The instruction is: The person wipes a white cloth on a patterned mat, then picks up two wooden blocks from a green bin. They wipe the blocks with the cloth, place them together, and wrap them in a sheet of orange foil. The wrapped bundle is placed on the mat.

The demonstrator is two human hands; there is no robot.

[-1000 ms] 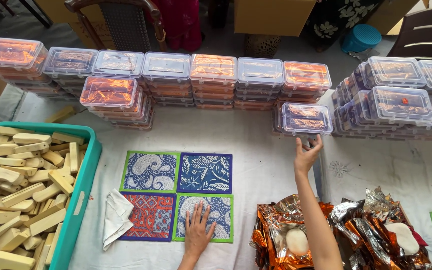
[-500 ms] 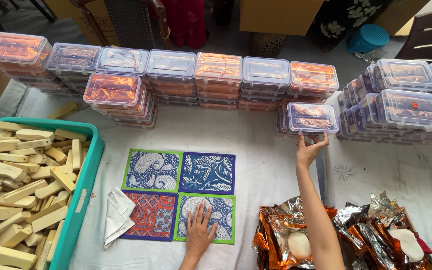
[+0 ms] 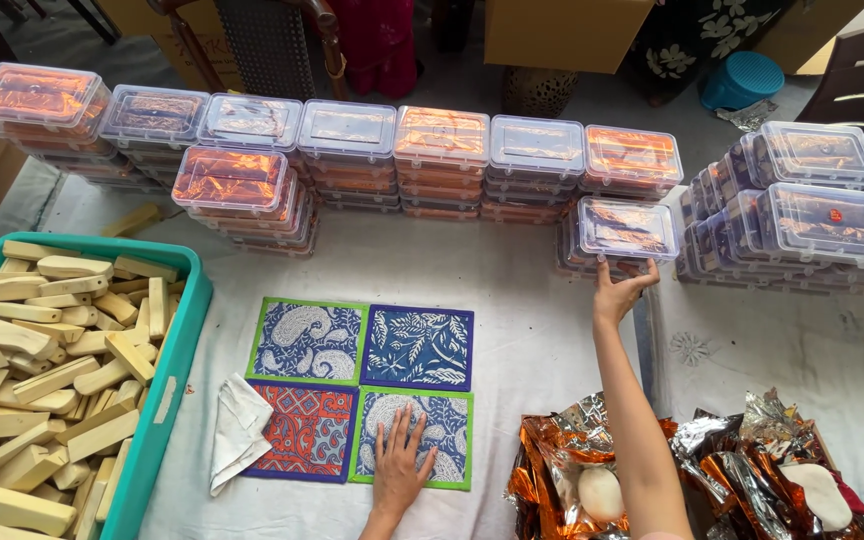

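Note:
My right hand (image 3: 618, 294) reaches forward to a short stack of clear lidded plastic boxes. Its fingers grip the near edge of the top box (image 3: 624, 226), which holds something dark wrapped in foil. My left hand (image 3: 398, 470) lies flat with its fingers spread on a blue paisley cloth square with a green border (image 3: 448, 420). That square is the near right one of a two-by-two block; the others are a red square (image 3: 307, 432), a blue leaf square (image 3: 418, 347) and a blue paisley square (image 3: 303, 340).
A long row of stacked clear boxes (image 3: 442, 135) with orange and dark foil contents runs along the back, and more stacks (image 3: 822, 215) stand at the right. A teal crate (image 3: 167, 380) of wooden blocks (image 3: 42, 370) is on the left. A folded white cloth (image 3: 237, 430) and crumpled copper foil sheets (image 3: 562, 450) lie near me.
My right hand has moved up from below the stack and closed on the top box's near edge. My left hand has stayed flat on the cloth square. The view has shifted slightly.

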